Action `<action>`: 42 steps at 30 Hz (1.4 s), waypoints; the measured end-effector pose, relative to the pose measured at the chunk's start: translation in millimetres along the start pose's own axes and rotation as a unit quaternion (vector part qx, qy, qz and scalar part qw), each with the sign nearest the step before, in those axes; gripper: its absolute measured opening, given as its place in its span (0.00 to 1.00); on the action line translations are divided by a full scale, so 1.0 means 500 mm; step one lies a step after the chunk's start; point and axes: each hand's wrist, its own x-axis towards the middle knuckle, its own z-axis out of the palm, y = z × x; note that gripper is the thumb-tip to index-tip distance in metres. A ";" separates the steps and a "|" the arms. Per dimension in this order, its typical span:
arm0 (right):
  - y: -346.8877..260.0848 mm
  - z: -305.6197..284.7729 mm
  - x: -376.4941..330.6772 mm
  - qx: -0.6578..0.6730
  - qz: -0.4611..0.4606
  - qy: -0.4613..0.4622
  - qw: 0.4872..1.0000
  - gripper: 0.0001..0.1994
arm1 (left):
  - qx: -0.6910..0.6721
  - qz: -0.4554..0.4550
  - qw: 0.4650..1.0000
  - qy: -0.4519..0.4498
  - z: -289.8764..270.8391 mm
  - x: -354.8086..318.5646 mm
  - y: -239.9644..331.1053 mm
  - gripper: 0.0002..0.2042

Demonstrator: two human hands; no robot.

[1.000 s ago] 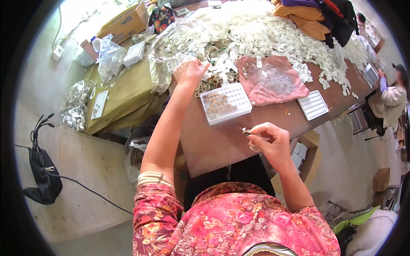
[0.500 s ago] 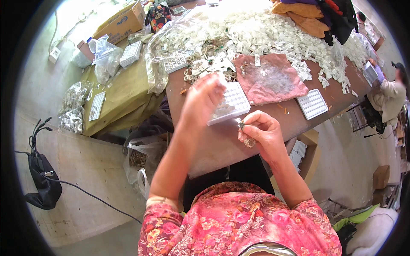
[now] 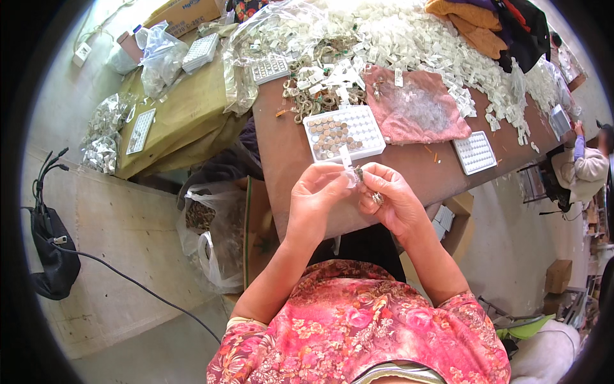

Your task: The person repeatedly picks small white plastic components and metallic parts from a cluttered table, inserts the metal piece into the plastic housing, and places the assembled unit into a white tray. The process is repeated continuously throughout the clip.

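My two hands meet over the table's near edge, fingers pinched. My left hand [image 3: 314,195] pinches a small white-and-clear plastic tag [image 3: 346,157]. Against it, my right hand [image 3: 395,197] grips a small dark piece with a coiled metallic band [image 3: 377,198]; the fingers cover much of it, so its kind is unclear. Just beyond the hands sits a white tray [image 3: 369,152] with rows of hollows, its left part filled with small round brownish discs [image 3: 329,136]. Behind the tray lies a tangle of small bands and tags [image 3: 313,96].
A pink cloth [image 3: 390,121] lies right of the tray, beside another white tray [image 3: 474,153]. White tags are heaped [image 3: 409,41] across the far table. Plastic bags [image 3: 224,256] and an open carton [image 3: 464,224] stand below. Another person [image 3: 579,160] works at far right.
My left hand has come down from over the tray to my right hand, bringing the plastic tag against the dark piece. The view has shifted slightly, and the tray's discs now show.
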 end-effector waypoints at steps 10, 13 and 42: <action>0.009 0.009 -0.014 -0.157 -0.046 0.069 0.984 0.07 | 0.091 0.056 0.994 0.006 0.003 -0.004 -0.010 0.06; 0.002 0.021 -0.019 -0.273 -0.082 0.091 0.954 0.06 | 0.119 0.040 0.992 0.008 0.000 -0.002 -0.005 0.06; -0.022 0.035 -0.053 -0.430 -0.072 0.079 0.896 0.07 | 0.174 0.079 0.981 0.026 0.004 -0.031 -0.015 0.06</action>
